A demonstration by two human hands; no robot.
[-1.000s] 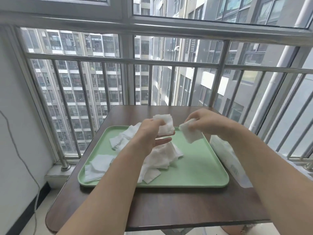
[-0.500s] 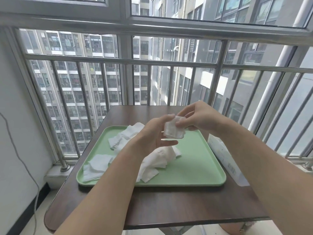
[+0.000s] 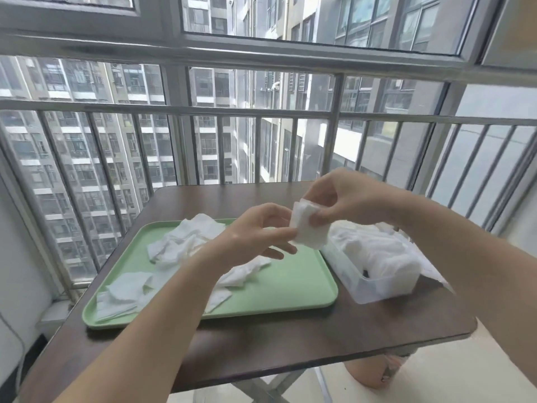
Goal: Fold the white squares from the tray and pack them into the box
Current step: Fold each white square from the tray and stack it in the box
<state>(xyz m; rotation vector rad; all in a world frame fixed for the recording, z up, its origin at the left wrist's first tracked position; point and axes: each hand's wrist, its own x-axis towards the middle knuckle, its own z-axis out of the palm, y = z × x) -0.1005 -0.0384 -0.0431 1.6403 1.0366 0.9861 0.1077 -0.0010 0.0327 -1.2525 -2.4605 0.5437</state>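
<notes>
The right hand (image 3: 343,199) pinches a folded white square (image 3: 309,229) by its upper edge, thumb & fingertips clamped on it. It's held in the air above the far right corner of the green tray (image 3: 293,286), just beside the clear plastic box (image 3: 377,289). That high grip lets the square hang flat, prob so the fold stays closed w/o a second grip.

The left hand (image 3: 261,235) is close in, fingers curled, its tips at the square's lower left corner. Can't tell if it actually pinches the corner or only touches it. The two hands are near each other w/ the square btw them, which reads as the end of a fold or a handover, w/ the left steadying the free edge.

The box sits on the dark table (image 3: 290,344), touching or nearly touching the tray's right rim, on the right hand's side, so the drop-in move is short. It already looks heaped w/ packed squares (image 3: 374,251), up to or over the rim.

Loose white squares (image 3: 186,242) lie unfolded in piles on the tray's left & middle, in the left hand's reach, so plenty is left to do. Judged next step: the held square goes into the box, likely needing a press down since it's so full.
</notes>
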